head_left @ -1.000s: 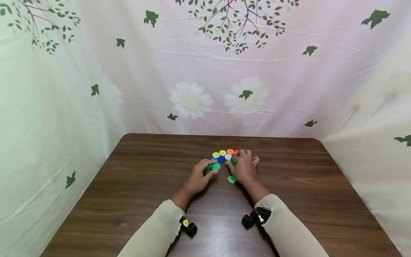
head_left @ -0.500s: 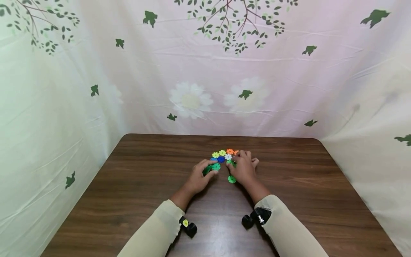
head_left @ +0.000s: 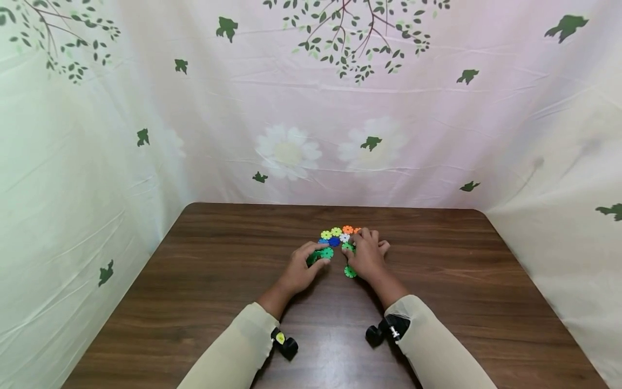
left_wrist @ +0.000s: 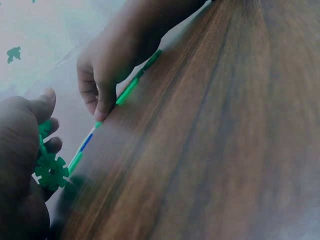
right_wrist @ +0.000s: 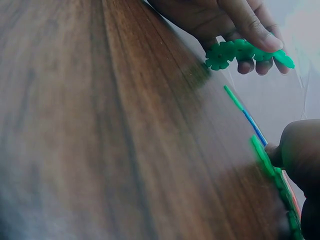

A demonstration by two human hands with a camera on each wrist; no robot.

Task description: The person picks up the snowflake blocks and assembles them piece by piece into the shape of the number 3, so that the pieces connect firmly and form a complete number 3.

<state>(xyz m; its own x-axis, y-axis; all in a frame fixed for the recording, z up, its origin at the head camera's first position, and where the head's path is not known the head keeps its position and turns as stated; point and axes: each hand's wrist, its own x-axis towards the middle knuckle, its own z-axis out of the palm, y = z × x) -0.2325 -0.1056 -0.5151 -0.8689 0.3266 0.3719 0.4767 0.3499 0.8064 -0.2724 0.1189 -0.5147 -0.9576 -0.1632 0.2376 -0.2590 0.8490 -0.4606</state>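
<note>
The left hand (head_left: 298, 270) grips a linked green strip (right_wrist: 245, 50) above the wooden table (head_left: 218, 281); rightward, yellow discs (head_left: 336, 232) and blue discs (head_left: 333, 241) lie flat; the right hand (head_left: 367, 257) pinches a green disc (head_left: 347, 246) near a white disc (head_left: 344, 237) and orange discs (head_left: 347, 229).

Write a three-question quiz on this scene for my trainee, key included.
1. True or false: the left hand holds its green strip tilted, not flat on the table.
2. Multiple choice: in the head view, which colour of disc sits just right of the dark blue disc?
A) black
B) white
C) purple
3. Fill in: in the head view, the discs just right of the yellow discs, along the far edge of the arrangement, are ____.

Key: 1. True. 2. B, the white disc. 3. Orange.
</note>
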